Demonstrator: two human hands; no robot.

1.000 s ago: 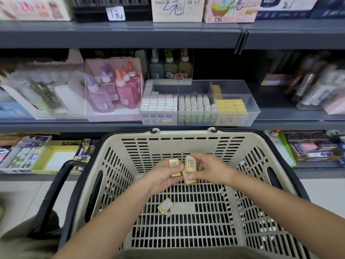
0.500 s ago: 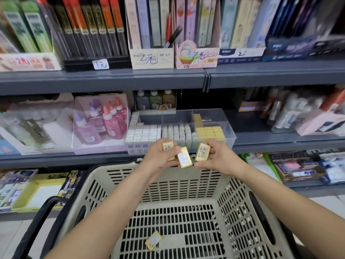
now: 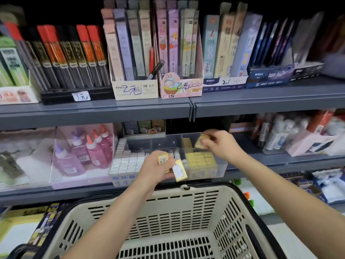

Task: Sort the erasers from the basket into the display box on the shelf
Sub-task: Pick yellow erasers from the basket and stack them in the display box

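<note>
Right hand [image 3: 222, 144] pinches a yellow block eraser [image 3: 200, 141] above the clear plastic display box [image 3: 160, 142]; left hand [image 3: 155, 169] grips two others [image 3: 179, 172]; pink glue bottles [image 3: 97, 152] at the box's nine o'clock.

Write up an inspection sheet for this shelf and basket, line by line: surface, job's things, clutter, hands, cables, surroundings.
Surface: grey shelf carries a clear display box split into compartments.
Job's things: yellow erasers fill the front of the right compartment, white erasers the left; basket stands below, in front.
Clutter: glue bottles left of the box.
Grippers: left hand holds a pair of erasers before the box; right hand pinches a single eraser over the right compartment.
Cables: nothing seen.
Surroundings: pencil boxes on the shelf above.
</note>
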